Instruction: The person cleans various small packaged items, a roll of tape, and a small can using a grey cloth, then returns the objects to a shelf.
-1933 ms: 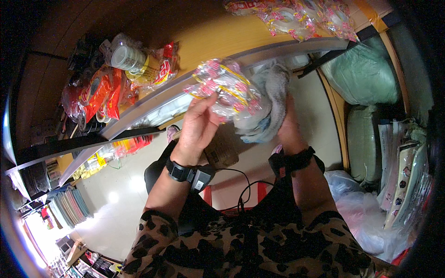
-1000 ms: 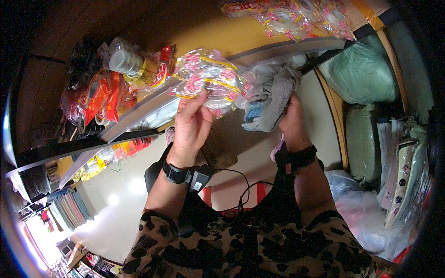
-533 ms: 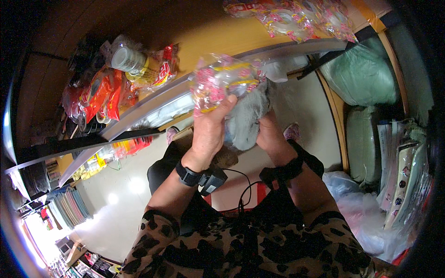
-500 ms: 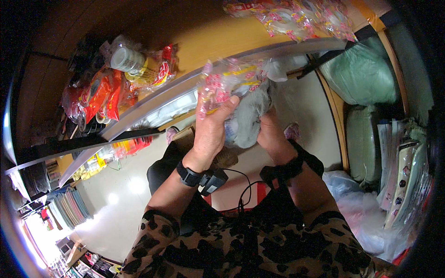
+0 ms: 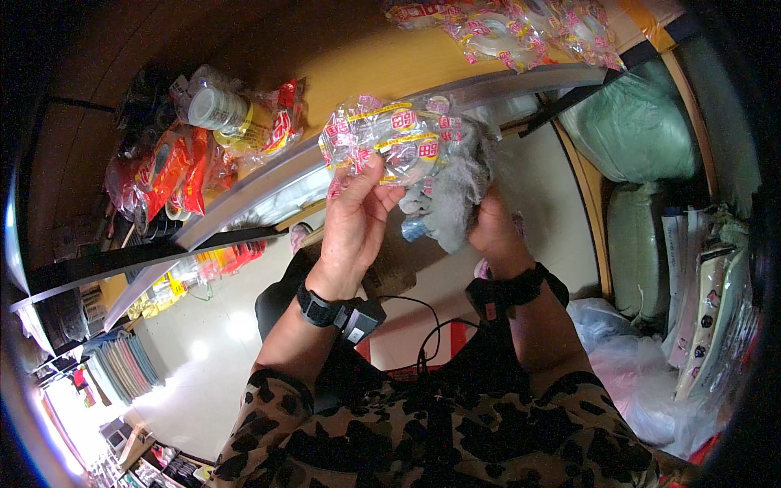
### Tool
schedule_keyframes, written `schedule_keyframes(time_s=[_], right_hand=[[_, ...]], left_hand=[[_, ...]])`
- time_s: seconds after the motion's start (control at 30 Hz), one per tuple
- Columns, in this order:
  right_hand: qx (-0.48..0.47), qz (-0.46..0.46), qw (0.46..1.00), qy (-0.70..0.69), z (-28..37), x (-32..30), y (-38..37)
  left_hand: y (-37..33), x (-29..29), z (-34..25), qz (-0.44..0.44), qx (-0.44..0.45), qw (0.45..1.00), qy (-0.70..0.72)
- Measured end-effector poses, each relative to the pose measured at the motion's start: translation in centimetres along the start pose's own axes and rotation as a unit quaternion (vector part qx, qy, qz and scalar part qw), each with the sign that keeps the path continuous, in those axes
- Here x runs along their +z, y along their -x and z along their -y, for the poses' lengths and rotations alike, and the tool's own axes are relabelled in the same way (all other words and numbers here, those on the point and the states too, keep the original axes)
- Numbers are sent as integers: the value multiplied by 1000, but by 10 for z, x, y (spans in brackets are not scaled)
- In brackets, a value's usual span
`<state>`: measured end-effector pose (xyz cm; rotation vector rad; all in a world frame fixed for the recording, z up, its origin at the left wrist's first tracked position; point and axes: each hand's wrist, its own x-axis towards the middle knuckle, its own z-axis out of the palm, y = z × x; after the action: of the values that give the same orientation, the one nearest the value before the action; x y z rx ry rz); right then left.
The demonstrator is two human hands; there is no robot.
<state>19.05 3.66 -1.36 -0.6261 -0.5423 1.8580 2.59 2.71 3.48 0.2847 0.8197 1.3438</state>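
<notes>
My left hand [image 5: 354, 224] grips a roll of clear tape [image 5: 411, 150] in a crinkled see-through wrapper with red and yellow print, its thumb on the near edge. Close beside it, my right hand [image 5: 496, 228] is closed round a fluffy grey cloth [image 5: 455, 199], which lies against the wrapper's right side. A small blue piece [image 5: 413, 228] shows at the cloth's lower left. The cloth hides most of my right fingers. Both hands are held up just in front of the shelf edge.
On the wooden shelf [image 5: 350, 77], wrapped tape rolls [image 5: 496, 37] lie at the far right. Red packets [image 5: 175, 171] and a clear tub [image 5: 215, 107] sit at its left. A green bag [image 5: 630, 134] and white plastic bags [image 5: 618, 350] stand on the right.
My left hand has turned the wrapped tape roll flatter and shifted it slightly left. My right hand and the cloth have moved a little to the right.
</notes>
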Motion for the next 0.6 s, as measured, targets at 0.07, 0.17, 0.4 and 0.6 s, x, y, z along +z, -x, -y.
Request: schedule_keyframes(time_s=[0.07, 0.17, 0.4, 0.6], right_hand=[[-6, -8, 1000, 16, 0, -10, -1], [-37, -5, 996, 85, -1, -18, -3], [-4, -46, 998, -31, 12, -38, -5], [-34, -58, 981, 183, 7, -3, -11]], left_hand=[[-2, -6, 1, 2, 12, 1000, -6], [-1, -4, -2, 4, 26, 999, -31], [3, 1, -11, -33, 49, 989, -135], [10, 0, -5, 48, 8, 952, -303]])
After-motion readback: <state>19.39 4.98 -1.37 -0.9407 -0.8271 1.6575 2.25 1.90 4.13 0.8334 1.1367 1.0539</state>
